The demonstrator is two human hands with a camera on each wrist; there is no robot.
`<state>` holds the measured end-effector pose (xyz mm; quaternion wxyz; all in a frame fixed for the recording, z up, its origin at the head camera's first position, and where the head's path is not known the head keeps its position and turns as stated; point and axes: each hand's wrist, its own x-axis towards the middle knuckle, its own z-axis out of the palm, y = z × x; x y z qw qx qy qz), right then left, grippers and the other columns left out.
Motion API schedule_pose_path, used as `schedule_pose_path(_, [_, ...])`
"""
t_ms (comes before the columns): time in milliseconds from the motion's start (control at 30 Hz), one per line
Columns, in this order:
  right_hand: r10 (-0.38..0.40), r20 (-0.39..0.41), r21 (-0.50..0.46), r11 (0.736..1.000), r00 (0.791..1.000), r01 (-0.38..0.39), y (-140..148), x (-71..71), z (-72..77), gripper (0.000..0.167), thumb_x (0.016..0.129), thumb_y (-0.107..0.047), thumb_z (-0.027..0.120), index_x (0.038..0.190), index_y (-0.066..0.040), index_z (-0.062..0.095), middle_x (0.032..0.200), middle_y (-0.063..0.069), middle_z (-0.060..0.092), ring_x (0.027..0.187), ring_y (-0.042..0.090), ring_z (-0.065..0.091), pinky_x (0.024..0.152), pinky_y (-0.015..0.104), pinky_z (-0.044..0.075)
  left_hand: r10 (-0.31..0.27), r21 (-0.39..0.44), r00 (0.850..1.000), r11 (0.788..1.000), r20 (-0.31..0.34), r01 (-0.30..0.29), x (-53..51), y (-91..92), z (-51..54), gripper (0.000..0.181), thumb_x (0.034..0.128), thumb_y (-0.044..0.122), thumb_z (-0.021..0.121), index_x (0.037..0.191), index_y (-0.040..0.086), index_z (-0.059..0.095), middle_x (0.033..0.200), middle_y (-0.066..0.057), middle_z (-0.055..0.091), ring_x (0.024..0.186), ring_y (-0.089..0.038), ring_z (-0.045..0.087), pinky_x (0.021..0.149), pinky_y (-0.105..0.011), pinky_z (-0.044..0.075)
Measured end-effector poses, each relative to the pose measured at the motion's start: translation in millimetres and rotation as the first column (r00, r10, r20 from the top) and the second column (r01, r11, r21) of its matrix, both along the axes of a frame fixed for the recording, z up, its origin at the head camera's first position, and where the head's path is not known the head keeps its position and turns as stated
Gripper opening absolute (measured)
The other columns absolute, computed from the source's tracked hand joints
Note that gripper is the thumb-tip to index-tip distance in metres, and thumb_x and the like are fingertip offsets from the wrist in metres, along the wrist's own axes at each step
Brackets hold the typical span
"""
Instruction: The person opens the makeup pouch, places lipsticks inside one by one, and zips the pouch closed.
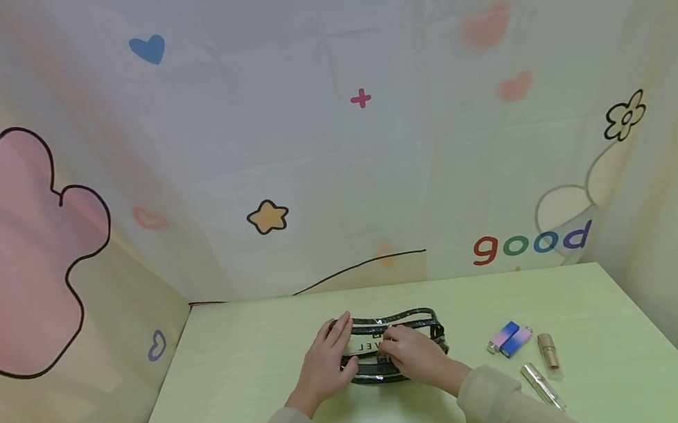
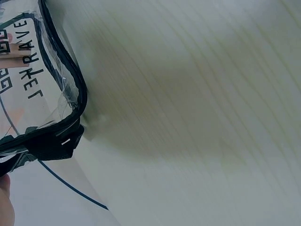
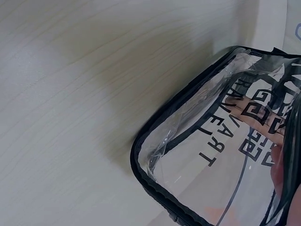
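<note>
A clear pouch with black edging and dark lettering lies on the table in the head view, between both hands. The left hand is at its left end, long fingers extended over the edge and thumb at the near side. On the pouch's upper middle is the right hand, its fingers bent at the black trim; what they pinch is hidden. The left wrist view shows the pouch's corner and a bit of a hand. Through the clear pouch, fingers show in the right wrist view.
Right of the pouch on the pale table lie two blue-and-pink items, a gold-brown tube and a shiny slim tube near the right sleeve. A printed curtain stands behind and at both sides.
</note>
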<state>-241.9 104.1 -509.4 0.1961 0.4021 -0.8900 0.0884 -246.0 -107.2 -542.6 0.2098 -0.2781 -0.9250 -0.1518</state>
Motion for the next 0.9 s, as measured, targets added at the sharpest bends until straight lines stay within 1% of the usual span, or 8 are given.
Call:
schedule_pose_path(333, [-0.026,0.022,0.065,0.998,0.999,0.025,-1.9,1.3,1.3,0.008,0.075,-0.008,0.065,0.080,-0.014,0.067,0.075,-0.003,0.057,0.069,0.011,0.052,0.065,0.023,0.047,-0.004,-0.004,1.000,1.000,-0.002,0.004,-0.1,-0.5,0.5,0.062,0.0789,0.030,0.054,0.134,0.006,0.038,0.143,-0.001,0.032,0.123,-0.030,0.038,0.099,-0.037,0.037])
schedule_pose_path(600, [-0.027,-0.012,0.075,0.997,1.000,0.028,-2.1,1.9,2.1,0.010,0.073,-0.006,0.066,0.078,-0.014,0.066,0.074,-0.003,0.056,0.068,0.011,0.052,0.064,0.023,0.047,0.002,-0.016,1.000,1.000,0.002,-0.002,0.5,-0.4,1.4,0.063,0.0789,0.031,0.054,0.135,0.008,0.037,0.143,0.000,0.031,0.124,-0.028,0.037,0.100,-0.036,0.036])
schedule_pose_path(900, [-0.031,-0.031,0.086,0.996,0.999,0.033,-0.6,1.1,-0.4,0.011,0.071,-0.006,0.066,0.077,-0.014,0.065,0.072,-0.004,0.054,0.068,0.012,0.051,0.063,0.024,0.046,0.009,-0.023,1.000,1.000,-0.006,-0.009,0.7,0.2,1.6,0.064,0.0783,0.030,0.055,0.135,0.008,0.037,0.143,0.000,0.032,0.124,-0.028,0.037,0.100,-0.036,0.036])
